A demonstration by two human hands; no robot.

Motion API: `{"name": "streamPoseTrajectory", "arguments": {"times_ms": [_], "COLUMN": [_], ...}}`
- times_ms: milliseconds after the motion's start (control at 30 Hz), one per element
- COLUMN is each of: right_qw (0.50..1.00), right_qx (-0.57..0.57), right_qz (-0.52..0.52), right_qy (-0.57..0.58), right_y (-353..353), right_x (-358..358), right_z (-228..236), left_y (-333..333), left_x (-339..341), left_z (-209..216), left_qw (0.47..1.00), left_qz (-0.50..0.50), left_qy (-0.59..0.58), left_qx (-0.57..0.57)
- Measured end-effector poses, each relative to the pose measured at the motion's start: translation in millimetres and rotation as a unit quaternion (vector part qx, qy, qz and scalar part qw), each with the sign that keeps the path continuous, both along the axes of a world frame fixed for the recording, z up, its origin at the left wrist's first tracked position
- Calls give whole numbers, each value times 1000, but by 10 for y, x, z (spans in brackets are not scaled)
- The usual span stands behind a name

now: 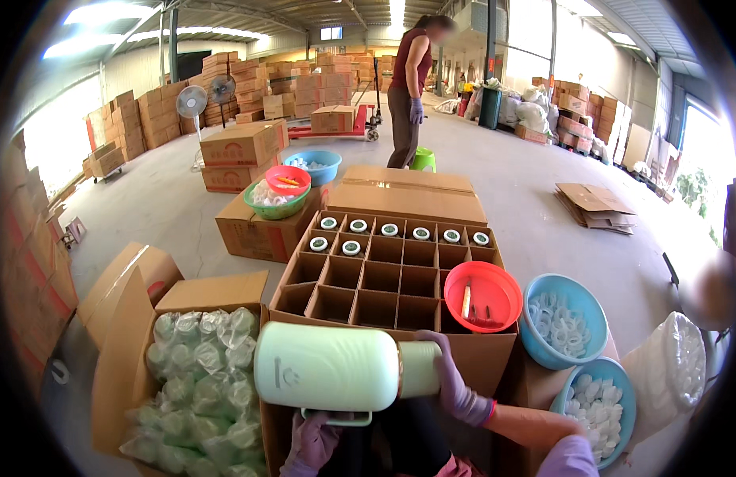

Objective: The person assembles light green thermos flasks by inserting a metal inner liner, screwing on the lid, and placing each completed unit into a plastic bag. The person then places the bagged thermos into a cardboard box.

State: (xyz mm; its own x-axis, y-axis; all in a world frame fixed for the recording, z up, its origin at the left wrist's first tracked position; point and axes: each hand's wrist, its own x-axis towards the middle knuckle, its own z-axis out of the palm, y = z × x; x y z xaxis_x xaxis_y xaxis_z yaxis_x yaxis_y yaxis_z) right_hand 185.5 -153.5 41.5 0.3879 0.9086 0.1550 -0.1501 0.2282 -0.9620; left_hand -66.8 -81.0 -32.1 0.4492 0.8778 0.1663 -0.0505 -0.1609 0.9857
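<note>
So right in front of us we've got the pale green flask (328,367) lying on its side, long axis running left to right, body to the left and neck end to the right. Our right hand (455,381) is wrapped around that neck end, fingers closed on it. Our left hand (314,441) sits just below the flask, curled under its handle, though the bottom edge cuts it off, so how firm that grip is we can't really tell. Straight past the flask is the divided carton (384,274), mostly open cells, with capped ones only along the far rows. The box of wrapped flasks (201,381) is at our left, the red bowl (483,296) on the carton's right corner. Whatever's inside that bowl is hard to make out.
</note>
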Motion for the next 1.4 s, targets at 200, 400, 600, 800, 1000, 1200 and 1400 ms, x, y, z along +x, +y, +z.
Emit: {"name": "streamPoseTrajectory", "arguments": {"times_ms": [200, 400, 600, 800, 1000, 1200, 1400], "right_qw": [924, 852, 770, 627, 823, 781, 647], "right_qx": [-201, -180, -262, -411, -32, -9, 157], "right_qz": [315, 379, 503, 407, 398, 315, 73], "right_qy": [87, -314, -292, -522, -404, -539, -742], "right_y": [116, 440, 135, 217, 4, 67, 1188], "right_x": [714, 664, 474, 127, 101, -152, 913], "right_z": [-408, 102, 288, 508, -120, -205, 97], "left_y": [185, 47, -451, -846, -843, -1270, -755], "left_x": [-21, -216, -545, -553, -222, -283, -399], "left_z": [633, 252, 157, 218, 227, 378, 46], "left_qw": [970, 900, 888, 944, 912, 965, 935], "left_qz": [-201, -168, -324, -167, -177, -147, -149], "left_qy": [-125, 125, 149, -72, -40, 111, 71], "left_qx": [54, 382, 289, -276, -367, -189, -315]}}
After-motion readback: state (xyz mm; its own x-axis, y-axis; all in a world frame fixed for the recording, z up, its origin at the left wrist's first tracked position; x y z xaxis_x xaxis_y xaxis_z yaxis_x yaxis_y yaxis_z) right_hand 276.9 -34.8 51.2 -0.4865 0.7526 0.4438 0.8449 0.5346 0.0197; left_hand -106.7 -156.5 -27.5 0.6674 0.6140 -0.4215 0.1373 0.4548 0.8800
